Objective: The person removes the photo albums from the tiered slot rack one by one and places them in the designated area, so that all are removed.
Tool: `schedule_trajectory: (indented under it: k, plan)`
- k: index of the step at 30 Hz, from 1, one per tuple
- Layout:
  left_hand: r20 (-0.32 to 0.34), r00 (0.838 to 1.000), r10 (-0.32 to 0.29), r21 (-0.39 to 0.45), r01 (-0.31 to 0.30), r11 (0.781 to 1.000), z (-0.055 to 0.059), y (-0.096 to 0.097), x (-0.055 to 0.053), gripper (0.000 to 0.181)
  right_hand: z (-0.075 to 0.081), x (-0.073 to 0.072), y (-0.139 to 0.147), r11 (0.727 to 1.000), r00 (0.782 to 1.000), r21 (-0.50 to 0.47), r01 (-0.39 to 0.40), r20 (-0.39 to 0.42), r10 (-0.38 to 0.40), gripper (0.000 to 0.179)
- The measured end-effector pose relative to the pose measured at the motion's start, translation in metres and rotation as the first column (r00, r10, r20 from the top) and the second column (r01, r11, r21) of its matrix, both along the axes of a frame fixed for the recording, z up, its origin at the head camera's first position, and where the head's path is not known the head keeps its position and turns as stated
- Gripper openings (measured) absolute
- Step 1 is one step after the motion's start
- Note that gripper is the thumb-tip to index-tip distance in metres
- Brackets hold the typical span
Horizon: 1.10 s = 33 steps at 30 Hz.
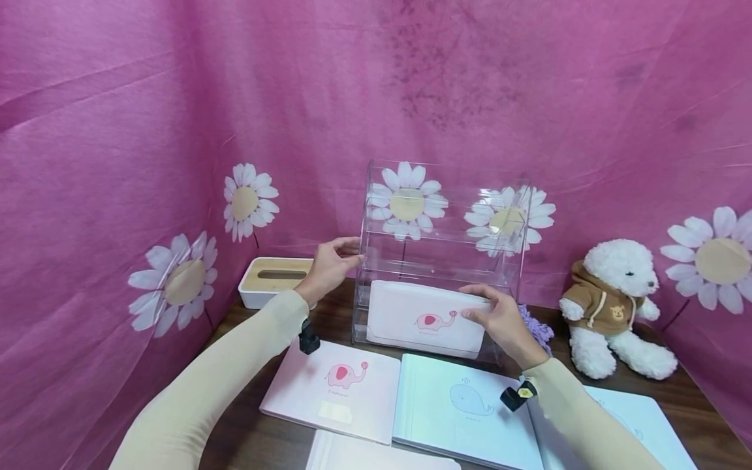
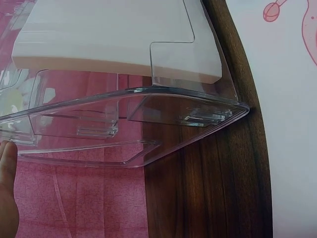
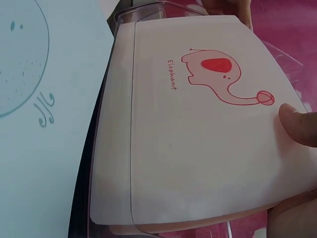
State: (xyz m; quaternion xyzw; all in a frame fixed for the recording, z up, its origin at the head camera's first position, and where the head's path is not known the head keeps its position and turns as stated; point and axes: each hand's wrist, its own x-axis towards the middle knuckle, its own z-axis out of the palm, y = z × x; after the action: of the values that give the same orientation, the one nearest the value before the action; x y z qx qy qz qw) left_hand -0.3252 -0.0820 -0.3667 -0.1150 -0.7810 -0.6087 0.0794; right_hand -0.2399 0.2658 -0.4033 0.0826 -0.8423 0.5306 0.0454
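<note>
A clear acrylic display rack (image 1: 440, 271) with stepped tiers stands at the back of the table. In its lowest tier sits a pale pink elephant book (image 1: 399, 320), which leans back. My right hand (image 1: 504, 324) grips this book at its upper right edge; the right wrist view shows the thumb (image 3: 297, 124) on the cover and fingers behind. My left hand (image 1: 331, 264) touches the rack's left side with extended fingers. The left wrist view shows the fingertips (image 2: 8, 161) against the clear side panel (image 2: 124, 106).
Before the rack lie another pink elephant book (image 1: 364, 418), a blue whale book (image 1: 429, 418), a second blue book (image 1: 658, 418) and a pale book (image 1: 376, 454). A tissue box (image 1: 252, 297) stands left, a white teddy bear (image 1: 593, 352) right. Something purple and fluffy (image 1: 537, 326) lies beside the rack.
</note>
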Motion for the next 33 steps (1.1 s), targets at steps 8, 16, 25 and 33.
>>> schedule_trajectory:
  k: [8,16,25,33]
  plan:
    - [0.002,1.0,0.014,0.0,-0.014,1.0,-0.002,-0.002,-0.002,0.044,-0.001,-0.003,-0.002,0.998,1.0,-0.066,0.016,0.019,-0.014,0.043]
    - [0.003,1.0,0.005,0.009,-0.005,1.0,-0.002,-0.002,-0.001,0.042,-0.003,-0.004,-0.007,0.986,0.991,-0.115,0.12,0.079,-0.111,0.041]
    - [0.001,1.0,0.012,0.004,-0.012,1.0,-0.005,0.001,-0.004,0.041,-0.004,-0.002,-0.01,0.971,0.986,-0.175,0.164,0.061,-0.155,0.042]
    - [-0.025,1.0,0.017,-0.005,-0.017,1.0,-0.006,0.001,-0.004,0.041,0.005,0.001,-0.009,0.959,0.978,-0.19,0.211,0.034,-0.208,0.041]
